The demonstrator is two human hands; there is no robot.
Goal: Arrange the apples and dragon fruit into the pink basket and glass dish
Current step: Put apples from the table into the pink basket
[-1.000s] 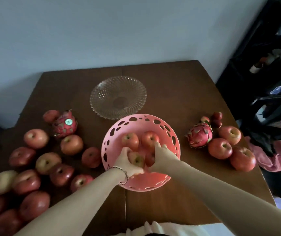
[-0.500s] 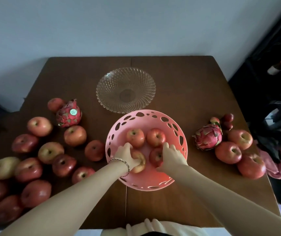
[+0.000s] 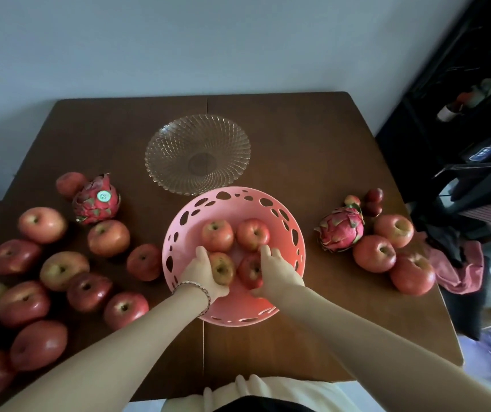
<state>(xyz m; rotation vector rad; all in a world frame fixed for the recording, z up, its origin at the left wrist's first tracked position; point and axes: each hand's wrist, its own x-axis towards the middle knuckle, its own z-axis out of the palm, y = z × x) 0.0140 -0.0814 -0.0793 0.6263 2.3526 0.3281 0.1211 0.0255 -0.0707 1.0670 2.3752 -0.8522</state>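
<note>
The pink basket [image 3: 285,215] stands at the table's middle with several apples in it. My left hand [image 3: 201,272] grips a yellowish-red apple [image 3: 222,269] at the basket's near left. My right hand [image 3: 276,273] grips a dark red apple [image 3: 250,270] beside it. Two more apples [image 3: 217,234] [image 3: 252,234] lie behind them. The glass dish [image 3: 198,153] sits empty behind the basket. One dragon fruit [image 3: 97,200] lies to the left, another dragon fruit [image 3: 340,228] to the right.
Several loose apples [image 3: 60,269] cover the table's left side. Three apples [image 3: 383,248] and some small red fruits [image 3: 372,200] lie at the right. A pink cloth [image 3: 458,272] hangs off the right edge; dark furniture [image 3: 476,144] stands beyond it.
Both hands have lowered their apples onto the basket's floor, next to the two behind. The camera view has shifted slightly.
</note>
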